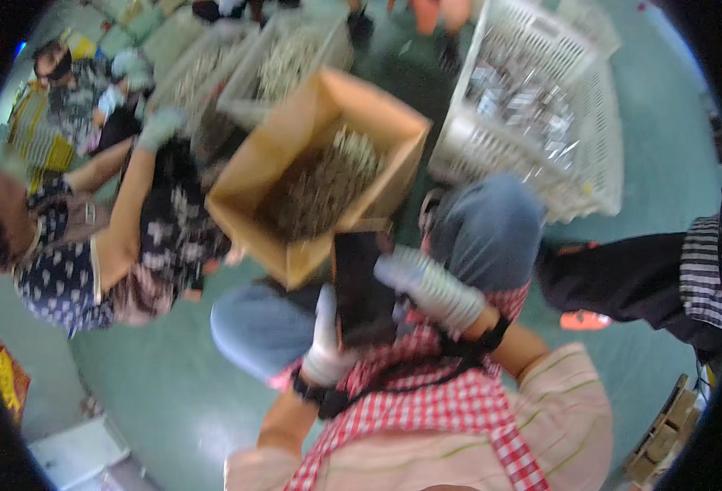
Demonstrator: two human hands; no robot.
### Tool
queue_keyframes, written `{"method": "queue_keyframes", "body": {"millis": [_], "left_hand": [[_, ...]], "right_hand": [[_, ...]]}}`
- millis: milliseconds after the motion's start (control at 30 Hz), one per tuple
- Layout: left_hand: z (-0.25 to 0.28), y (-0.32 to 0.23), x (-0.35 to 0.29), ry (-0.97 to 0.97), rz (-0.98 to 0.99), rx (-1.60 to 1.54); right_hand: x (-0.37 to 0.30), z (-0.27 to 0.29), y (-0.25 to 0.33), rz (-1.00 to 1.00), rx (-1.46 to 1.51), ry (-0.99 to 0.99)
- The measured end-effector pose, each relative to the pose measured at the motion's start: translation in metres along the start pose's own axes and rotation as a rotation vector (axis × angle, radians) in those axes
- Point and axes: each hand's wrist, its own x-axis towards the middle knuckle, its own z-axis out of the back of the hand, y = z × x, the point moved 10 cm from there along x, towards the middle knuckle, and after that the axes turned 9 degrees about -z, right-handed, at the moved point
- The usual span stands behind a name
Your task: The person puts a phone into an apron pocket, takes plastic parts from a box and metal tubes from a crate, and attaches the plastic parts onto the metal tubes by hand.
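A dark flat rectangular object [363, 286], its kind unclear, is in my left hand [328, 340]. The white-gloved thumb lies along its left edge, and the other fingers are hidden beneath. My right hand [428, 282], in a white glove, reaches over from the right, its fingers at the object's upper right edge. Blur hides whether they grip it. Just beyond stands an open cardboard box [406, 135], tilted in view, with many small brown and pale pieces [320, 192] inside. My knees are on either side of the dark object.
A white perforated crate [606, 139] of shiny clear-wrapped pieces stands at the far right. Pale bins [328, 53] of small parts stand beyond the box. A co-worker [91, 245] sits close on the left, another farther back. Someone's dark-clad leg [623, 274] extends in from the right.
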Motion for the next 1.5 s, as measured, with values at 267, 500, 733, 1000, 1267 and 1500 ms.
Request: {"method": "queue_keyframes", "body": {"millis": [267,500,733,1000,1267,1500], "left_hand": [[0.001,0.009,-0.013,0.263,0.220,0.685],[0.007,0.048,-0.049,0.935,0.383,1.274],[-0.011,0.002,-0.035,0.817,-0.318,1.767],[-0.053,-0.022,-0.040,0.696,-0.197,1.795],[-0.054,-0.026,-0.049,0.593,-0.272,1.706],[-0.009,-0.032,-0.091,0.666,0.153,1.943]], "right_hand": [[-0.004,0.013,-0.032,-0.036,0.657,0.055],[-0.064,0.019,0.015,-0.016,0.590,0.102],[-0.096,-0.075,0.027,0.391,-0.014,0.520],[-0.102,-0.097,0.015,0.129,-1.089,0.632],[-0.113,-0.128,-0.032,0.581,-1.718,0.656],[-0.108,-0.114,0.048,0.274,-1.328,0.517]]}}
